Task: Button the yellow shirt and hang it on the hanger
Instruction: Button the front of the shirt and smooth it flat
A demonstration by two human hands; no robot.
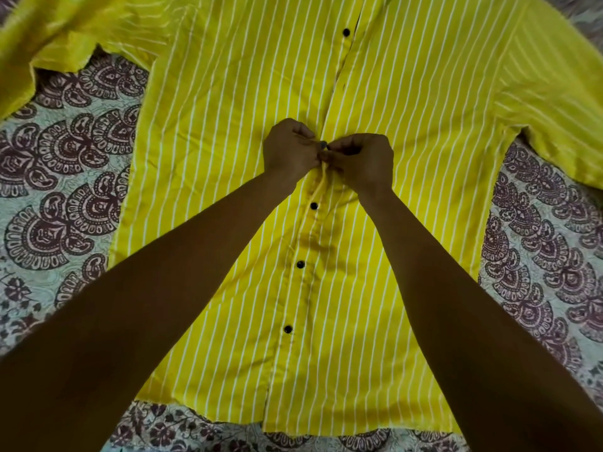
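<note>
At the left side of the view there is a printed bedsheet (pixel 65 190), pale with dark purple paisley shapes, and on it lies one sleeve (pixel 65 37) of the garment, spread out toward the upper left corner and a little crumpled. Next to it is the body of the yellow shirt (pixel 212 158), which has thin white stripes and lies flat on the sheet with its front side up, collar end far from the person and hem near. It fills the middle of the view. Both bare forearms reach from the bottom corners to the middle of the front band. The left hand (pixel 288 151) has its fingers curled and pinches the edge of the front band. Touching it, at the tips of the thumbs, a dark button (pixel 323 145) shows between the two hands. The right hand (pixel 362 161) has curled fingers too and pinches the cloth of the band just beside this button. Below the hands three lower buttons (pixel 300 264) sit in a line on the band, which lies closed there. Above the hands one upper button (pixel 346 32) shows; if it is fastened I cannot tell. At the right the other sleeve (pixel 554 102) lies spread out on the sheet.
</note>
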